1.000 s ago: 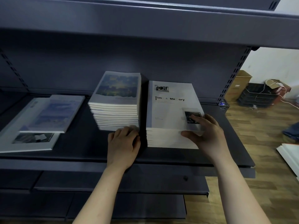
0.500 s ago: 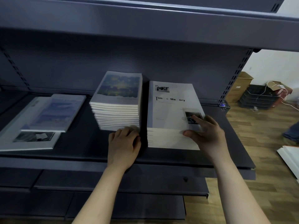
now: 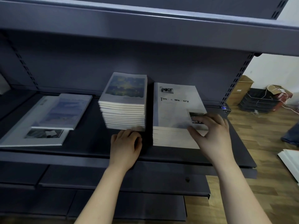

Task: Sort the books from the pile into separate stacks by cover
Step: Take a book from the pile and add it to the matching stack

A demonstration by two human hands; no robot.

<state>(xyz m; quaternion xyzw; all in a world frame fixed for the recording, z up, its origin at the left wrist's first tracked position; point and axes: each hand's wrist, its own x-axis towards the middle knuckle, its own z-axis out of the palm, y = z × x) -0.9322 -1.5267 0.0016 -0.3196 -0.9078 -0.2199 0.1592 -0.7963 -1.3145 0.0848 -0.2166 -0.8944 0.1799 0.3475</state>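
Note:
On the dark shelf stand two stacks. The smaller stack has a blue-yellow painted cover on top. To its right, the larger white stack is topped by a "Time & Memory" cover. My left hand rests on the shelf with loosely curled fingers touching the smaller stack's front bottom edge. My right hand has its fingers on the top white book's near right corner and its thumb against the front edge, pinching it. At the left, a small blue-cover book lies on a large white book.
An upper shelf overhangs close above the stacks. A lower shelf juts out below my arms. On the wooden floor to the right are a cardboard box, black trays and white boards.
My right hand has spread a little at the white stack's near right corner. My left hand and all the books stay where they were.

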